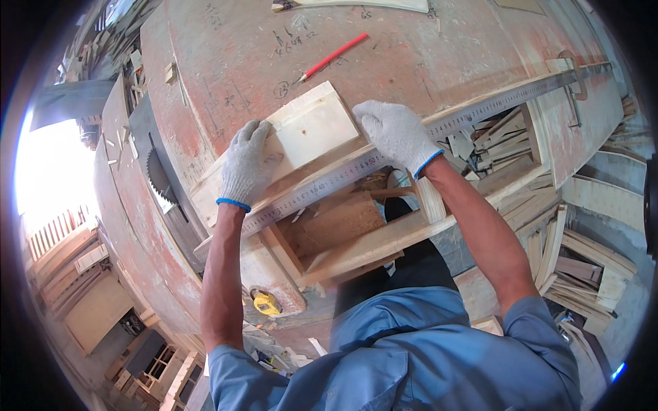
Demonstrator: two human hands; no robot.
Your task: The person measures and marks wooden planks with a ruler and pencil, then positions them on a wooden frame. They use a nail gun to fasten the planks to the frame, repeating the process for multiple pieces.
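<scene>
A short pale wooden board (312, 131) with a small knot lies on the worn reddish worktable (233, 82). My left hand (247, 163), in a white knit glove with a blue cuff, grips the board's left end, thumb over its near corner. At the board's right end is my gloved right hand (397, 133), fingers curled in; what they close on, if anything, is hidden. Along the table's near edge runs a long metal ruler (322, 183), passing below both hands. Beyond the board lies a red pencil (336, 57), tip toward the board.
A circular saw blade (159, 179) sticks up through the table at left. A clamp (574, 96) sits at the ruler's right end. Below the edge are an open wooden compartment (336, 229) and a yellow tape measure (264, 302). Wood offcuts (504, 140) lie in the right opening.
</scene>
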